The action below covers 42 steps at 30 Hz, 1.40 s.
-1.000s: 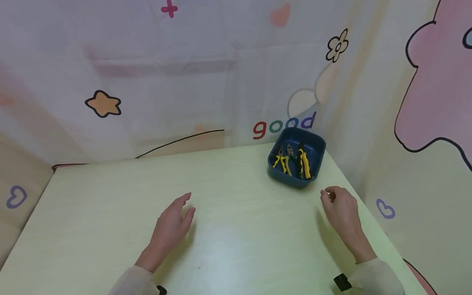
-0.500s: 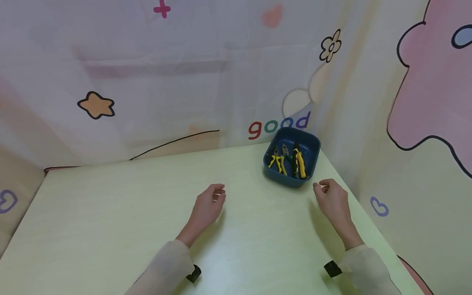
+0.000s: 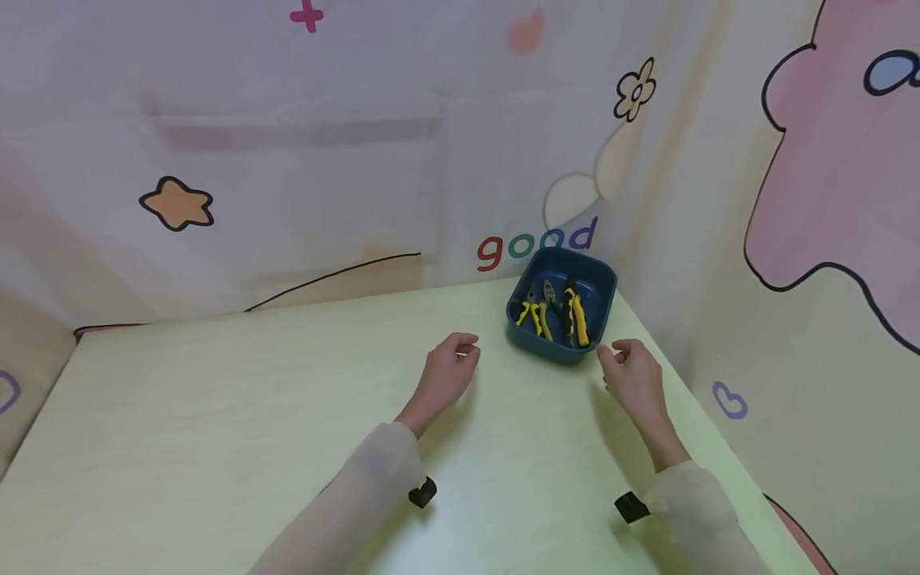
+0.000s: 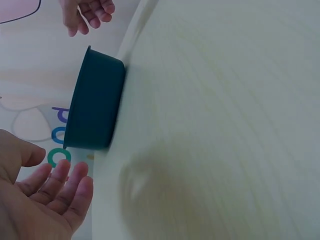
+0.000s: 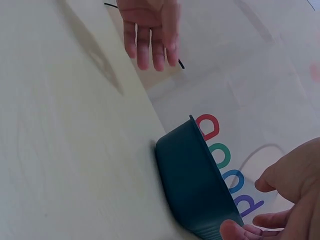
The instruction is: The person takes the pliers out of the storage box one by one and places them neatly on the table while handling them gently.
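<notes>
A dark blue plastic basin (image 3: pixel 553 350) stands at the back right of the table, several pliers with yellow and black handles (image 3: pixel 579 319) lying inside it. My left hand (image 3: pixel 447 374) hovers over the table to the left of the basin, fingers loosely bent and holding nothing. On the other side, my right hand (image 3: pixel 636 383) is close to the basin's front right corner, its thumb and fingers apart with nothing between them. In the left wrist view the basin's outer wall (image 4: pixel 97 100) lies between both hands. The right wrist view shows fingertips (image 5: pixel 232 230) overlapping the basin's near end.
The pale table (image 3: pixel 216 415) meets a printed cloth wall (image 3: pixel 302 184) at the back, right behind the basin. Another cloth (image 3: pixel 690 319) rises along the table's right edge, close to my right hand.
My left hand has moved right and forward, towards the basin, its fingers bending more. The right hand has come slightly nearer the basin's corner. The view has turned a little to the right.
</notes>
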Each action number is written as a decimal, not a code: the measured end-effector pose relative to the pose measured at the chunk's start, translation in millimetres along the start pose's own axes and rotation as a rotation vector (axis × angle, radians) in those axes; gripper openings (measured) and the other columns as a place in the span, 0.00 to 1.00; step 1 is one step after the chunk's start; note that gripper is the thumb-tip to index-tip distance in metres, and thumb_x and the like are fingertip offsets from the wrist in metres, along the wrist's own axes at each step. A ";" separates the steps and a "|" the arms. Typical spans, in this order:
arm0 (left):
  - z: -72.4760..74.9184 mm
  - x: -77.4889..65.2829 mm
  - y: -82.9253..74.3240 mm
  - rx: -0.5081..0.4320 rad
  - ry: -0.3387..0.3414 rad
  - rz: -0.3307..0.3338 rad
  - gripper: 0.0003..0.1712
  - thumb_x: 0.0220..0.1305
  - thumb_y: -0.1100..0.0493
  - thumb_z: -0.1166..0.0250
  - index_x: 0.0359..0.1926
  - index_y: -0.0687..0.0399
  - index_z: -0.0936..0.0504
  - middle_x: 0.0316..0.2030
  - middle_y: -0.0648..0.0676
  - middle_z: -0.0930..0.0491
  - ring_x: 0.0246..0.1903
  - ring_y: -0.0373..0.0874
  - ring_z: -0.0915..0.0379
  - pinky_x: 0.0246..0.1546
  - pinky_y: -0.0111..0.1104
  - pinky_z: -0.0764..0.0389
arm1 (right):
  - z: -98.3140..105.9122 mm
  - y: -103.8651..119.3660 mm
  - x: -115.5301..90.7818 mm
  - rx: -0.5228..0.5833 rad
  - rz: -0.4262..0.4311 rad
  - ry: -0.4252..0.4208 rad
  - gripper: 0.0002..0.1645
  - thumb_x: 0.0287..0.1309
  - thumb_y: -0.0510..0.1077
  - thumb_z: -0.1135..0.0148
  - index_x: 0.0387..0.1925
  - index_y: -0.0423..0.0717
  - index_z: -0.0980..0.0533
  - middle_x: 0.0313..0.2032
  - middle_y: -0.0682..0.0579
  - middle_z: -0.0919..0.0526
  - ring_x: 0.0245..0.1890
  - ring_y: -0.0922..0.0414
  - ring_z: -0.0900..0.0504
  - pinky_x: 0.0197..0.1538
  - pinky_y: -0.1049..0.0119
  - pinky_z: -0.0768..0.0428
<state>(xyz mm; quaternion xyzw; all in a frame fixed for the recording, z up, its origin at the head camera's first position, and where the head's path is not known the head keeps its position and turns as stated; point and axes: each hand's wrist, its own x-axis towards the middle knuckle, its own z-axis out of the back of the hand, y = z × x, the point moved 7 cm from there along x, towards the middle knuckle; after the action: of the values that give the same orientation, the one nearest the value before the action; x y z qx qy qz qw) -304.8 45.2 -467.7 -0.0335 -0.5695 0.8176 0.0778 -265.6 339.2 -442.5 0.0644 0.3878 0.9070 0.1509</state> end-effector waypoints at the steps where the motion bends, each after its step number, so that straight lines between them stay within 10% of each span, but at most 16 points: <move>1: -2.8 4.1 -0.1 -0.009 -0.001 0.007 0.18 0.76 0.61 0.41 0.61 0.64 0.21 0.49 0.59 0.17 0.48 0.53 0.17 0.49 0.42 0.18 | -1.1 0.0 0.8 0.008 -0.002 0.003 0.34 0.74 0.54 0.45 0.63 0.27 0.30 0.43 0.38 0.21 0.30 0.51 0.14 0.31 0.65 0.24; 13: -27.5 38.3 1.6 -0.177 -0.033 0.140 0.20 0.75 0.54 0.36 0.60 0.64 0.20 0.47 0.62 0.14 0.38 0.48 0.14 0.45 0.36 0.16 | -15.9 -6.8 12.7 0.098 -0.062 0.092 0.38 0.76 0.55 0.46 0.67 0.24 0.34 0.41 0.33 0.14 0.24 0.56 0.14 0.35 0.67 0.17; 30: -53.6 67.1 3.8 -0.152 -0.076 0.236 0.22 0.73 0.50 0.34 0.57 0.62 0.19 0.42 0.58 0.13 0.34 0.48 0.16 0.43 0.37 0.17 | -22.6 -5.5 26.0 0.112 -0.102 0.087 0.36 0.78 0.53 0.48 0.69 0.25 0.36 0.41 0.34 0.14 0.32 0.46 0.12 0.54 0.49 0.20; 42: -62.0 72.1 9.1 -0.115 -0.082 0.261 0.24 0.73 0.47 0.34 0.58 0.62 0.19 0.42 0.56 0.16 0.33 0.46 0.19 0.42 0.35 0.18 | -31.3 -10.1 35.1 0.163 -0.118 0.087 0.27 0.80 0.51 0.50 0.57 0.27 0.27 0.32 0.39 0.17 0.25 0.54 0.16 0.31 0.72 0.22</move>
<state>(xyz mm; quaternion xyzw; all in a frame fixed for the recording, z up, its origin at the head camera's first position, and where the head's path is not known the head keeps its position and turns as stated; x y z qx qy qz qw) -367.8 111.5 -495.4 -0.0782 -0.6091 0.7873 -0.0547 -303.8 335.7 -471.4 0.0142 0.4697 0.8639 0.1813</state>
